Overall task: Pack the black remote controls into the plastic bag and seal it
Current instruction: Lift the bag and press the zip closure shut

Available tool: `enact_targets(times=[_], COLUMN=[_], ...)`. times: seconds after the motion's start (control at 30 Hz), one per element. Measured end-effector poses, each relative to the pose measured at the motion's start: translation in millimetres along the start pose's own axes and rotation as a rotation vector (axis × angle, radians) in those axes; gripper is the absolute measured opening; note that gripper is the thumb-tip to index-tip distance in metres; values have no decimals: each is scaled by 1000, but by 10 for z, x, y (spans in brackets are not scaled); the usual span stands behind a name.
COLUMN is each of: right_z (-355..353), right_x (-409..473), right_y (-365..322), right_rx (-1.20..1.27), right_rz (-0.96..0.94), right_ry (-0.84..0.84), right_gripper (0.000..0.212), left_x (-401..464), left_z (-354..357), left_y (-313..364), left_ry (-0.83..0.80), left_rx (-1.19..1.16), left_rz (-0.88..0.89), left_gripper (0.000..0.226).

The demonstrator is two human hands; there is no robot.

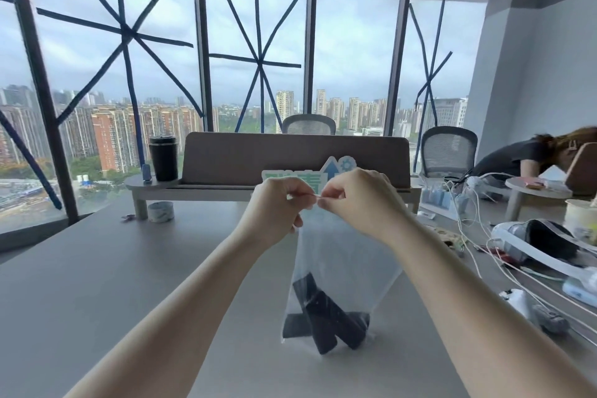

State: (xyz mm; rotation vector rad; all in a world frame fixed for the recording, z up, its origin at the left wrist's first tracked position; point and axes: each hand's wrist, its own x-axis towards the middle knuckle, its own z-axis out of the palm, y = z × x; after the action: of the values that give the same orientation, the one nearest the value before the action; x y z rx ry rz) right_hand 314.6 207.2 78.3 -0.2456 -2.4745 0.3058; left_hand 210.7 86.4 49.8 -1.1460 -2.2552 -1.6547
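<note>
Left hand point(277, 203) and right hand point(358, 200) both pinching top edge of plastic bag point(345, 255), held above bench point(97, 268). Black remote controls point(326, 317) at bag bottom. Risk: incomplete seal through uneven pinching; weight may reopen strip.

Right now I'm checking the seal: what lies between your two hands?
In the head view, only the top edge of the plastic bag spans between the left hand and right hand; both pinch it, remote controls hanging below.

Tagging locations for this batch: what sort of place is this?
Likely a high-rise office: mesh office chairs behind a desk divider, and taped floor-to-ceiling windows overlooking city towers.
</note>
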Motion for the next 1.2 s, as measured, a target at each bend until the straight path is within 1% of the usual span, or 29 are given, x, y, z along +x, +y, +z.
enact_targets(times=[0.07, 0.2, 0.4, 0.6, 0.77, 0.9, 0.93, 1.1, 1.2], right_z=[1, 4, -29, -60, 10, 71, 74, 74, 78], right_x=[23, 64, 153, 199, 157, 72, 55, -26, -83], right_y=[33, 37, 87, 84, 58, 98, 123, 268, 312], right_rx=[63, 80, 183, 180, 144, 49, 27, -56, -71], right_rz=[44, 62, 53, 50, 26, 72, 77, 78, 73], right_ry=[-19, -38, -101, -123, -99, -46, -39, -15, 0], right_gripper=[13, 11, 7, 13, 12, 18, 18, 18, 19], left_x=[-2, -9, -8, 45, 38, 31, 39, 70, 82], left_z=[-4, -18, -18, -1, 53, 15, -12, -199, -335], left_y=[3, -31, 24, 74, 16, -73, -96, -209, -271], left_ry=[6, -1, -14, 11, 87, 170, 196, 304, 352], left_rx=[-13, -50, -35, 58, 88, 82, 84, 93, 97], left_rz=[-4, -50, -12, 36, 65, 99, 106, 77, 82], left_gripper=[5, 4, 9, 23, 21, 35, 36, 19, 17])
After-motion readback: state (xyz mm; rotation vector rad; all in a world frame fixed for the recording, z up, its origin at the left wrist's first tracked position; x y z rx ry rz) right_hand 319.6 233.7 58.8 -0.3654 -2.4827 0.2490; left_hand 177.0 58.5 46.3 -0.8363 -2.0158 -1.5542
